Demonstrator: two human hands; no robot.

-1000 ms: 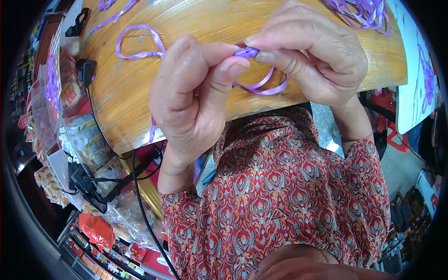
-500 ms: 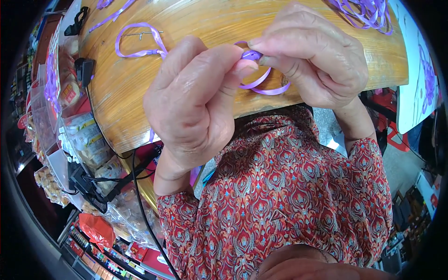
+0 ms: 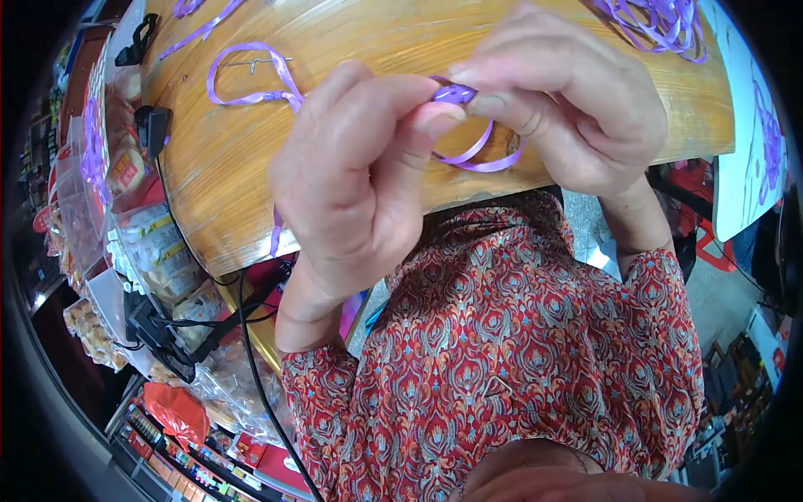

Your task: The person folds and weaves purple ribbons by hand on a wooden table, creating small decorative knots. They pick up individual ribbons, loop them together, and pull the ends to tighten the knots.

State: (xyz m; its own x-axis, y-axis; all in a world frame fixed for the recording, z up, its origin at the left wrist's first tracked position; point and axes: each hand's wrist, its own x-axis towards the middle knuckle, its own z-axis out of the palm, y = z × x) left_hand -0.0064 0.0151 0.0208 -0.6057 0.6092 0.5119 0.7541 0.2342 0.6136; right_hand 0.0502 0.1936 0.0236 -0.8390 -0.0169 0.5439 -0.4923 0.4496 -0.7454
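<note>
Above the near edge of the wooden table [image 3: 251,167], the left hand [image 3: 351,180] and right hand [image 3: 560,100] both pinch a purple ribbon [image 3: 481,155] between thumb and fingertips, closed tight on a small fold. It looks light, limp and slippery, best gripped near that fold. At far left, clear bags [image 3: 159,251] hold packaged snacks.

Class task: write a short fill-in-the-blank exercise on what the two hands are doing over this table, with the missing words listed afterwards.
1. Both hands pinch a thin ribbon whose colour is ____.
2. The left hand and the right hand meet above a table made of ____.
3. The sleeve on the right arm has a pattern that is mainly ____.

Missing words: purple; wood; red
</note>
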